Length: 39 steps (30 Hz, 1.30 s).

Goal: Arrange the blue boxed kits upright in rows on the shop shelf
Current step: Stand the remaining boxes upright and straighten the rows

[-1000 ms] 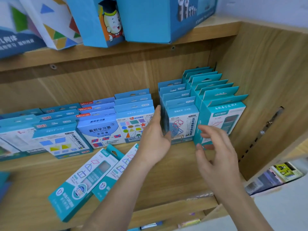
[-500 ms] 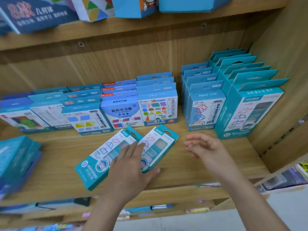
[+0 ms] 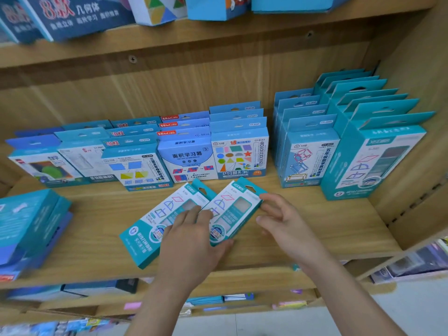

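Two teal boxed kits lie flat side by side at the front of the wooden shelf (image 3: pixel 322 229), the left kit (image 3: pixel 148 229) and the right kit (image 3: pixel 236 207). My left hand (image 3: pixel 194 241) rests on both with straight fingers, its thumb at the near end of the right kit. My right hand (image 3: pixel 283 221) is beside the right kit, its loosely curved fingertips touching that kit's right edge. Behind them, kits stand upright in rows: a teal row (image 3: pixel 378 161) at the far right, a blue row (image 3: pixel 308 156) beside it, and shorter blue rows (image 3: pixel 238 154) toward the left.
A pile of blue boxes (image 3: pixel 31 226) lies flat at the shelf's left end. The wooden side wall (image 3: pixel 421 132) closes the right end. Large boxes (image 3: pixel 80 15) stand on the shelf above. More goods sit on the shelf below (image 3: pixel 97 289).
My left hand left the upright rows and came down onto the two flat kits. My right hand moved left to the right kit's edge. The view dropped and came closer.
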Each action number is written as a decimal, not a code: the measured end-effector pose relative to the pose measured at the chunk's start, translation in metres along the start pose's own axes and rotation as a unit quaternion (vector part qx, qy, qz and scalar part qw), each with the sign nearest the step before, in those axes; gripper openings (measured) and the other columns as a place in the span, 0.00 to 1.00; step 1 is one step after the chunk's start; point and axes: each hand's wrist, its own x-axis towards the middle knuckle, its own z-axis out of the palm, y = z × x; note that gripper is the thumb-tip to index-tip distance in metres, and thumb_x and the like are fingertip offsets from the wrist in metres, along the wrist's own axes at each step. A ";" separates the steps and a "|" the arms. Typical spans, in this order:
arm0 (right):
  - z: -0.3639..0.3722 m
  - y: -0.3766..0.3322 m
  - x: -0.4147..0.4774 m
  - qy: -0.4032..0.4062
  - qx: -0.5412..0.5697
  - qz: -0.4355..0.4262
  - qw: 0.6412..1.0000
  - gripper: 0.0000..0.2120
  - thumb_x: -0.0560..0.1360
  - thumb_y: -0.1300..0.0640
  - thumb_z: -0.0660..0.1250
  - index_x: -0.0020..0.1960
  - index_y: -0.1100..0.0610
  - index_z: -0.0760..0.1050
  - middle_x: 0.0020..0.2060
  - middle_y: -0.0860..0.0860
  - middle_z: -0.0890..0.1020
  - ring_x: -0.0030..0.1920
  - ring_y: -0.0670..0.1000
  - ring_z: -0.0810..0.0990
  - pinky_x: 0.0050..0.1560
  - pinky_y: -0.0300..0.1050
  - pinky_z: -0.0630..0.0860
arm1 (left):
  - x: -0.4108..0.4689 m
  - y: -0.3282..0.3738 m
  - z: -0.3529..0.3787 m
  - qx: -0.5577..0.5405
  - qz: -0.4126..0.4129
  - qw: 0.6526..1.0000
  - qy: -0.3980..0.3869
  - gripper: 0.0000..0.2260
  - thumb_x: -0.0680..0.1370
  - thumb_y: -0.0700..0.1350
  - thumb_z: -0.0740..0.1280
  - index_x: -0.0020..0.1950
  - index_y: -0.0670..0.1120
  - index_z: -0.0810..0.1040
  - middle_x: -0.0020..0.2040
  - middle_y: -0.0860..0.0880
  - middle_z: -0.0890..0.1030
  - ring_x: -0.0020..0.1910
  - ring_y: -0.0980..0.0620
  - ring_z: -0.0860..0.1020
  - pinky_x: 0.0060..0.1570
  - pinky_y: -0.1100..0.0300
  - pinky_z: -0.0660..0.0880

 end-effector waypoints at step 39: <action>-0.012 -0.075 -0.040 0.083 0.076 -0.107 0.988 0.06 0.77 0.61 0.65 0.42 0.57 0.79 0.28 0.43 0.83 0.27 0.38 0.78 0.23 0.28 0.67 | -0.032 0.028 -0.022 -0.317 0.054 0.946 0.044 0.49 0.66 0.52 0.76 0.76 0.57 0.44 0.67 0.60 0.60 0.68 0.60 0.58 0.64 0.75 0.52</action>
